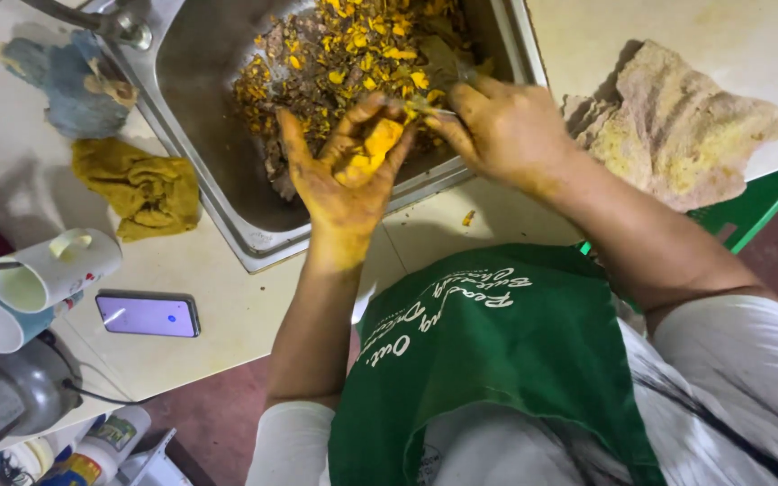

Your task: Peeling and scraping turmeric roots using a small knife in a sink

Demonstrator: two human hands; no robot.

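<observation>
Fingers (366, 117) of the left hand (346, 175) curl around a yellow root (373, 148) above the sink (204, 54), at twelve o'clock from the apron (515, 360), while the right hand (506, 130) pinches a small knife (429, 110) against it, best scraped in short, shallow strokes.
</observation>
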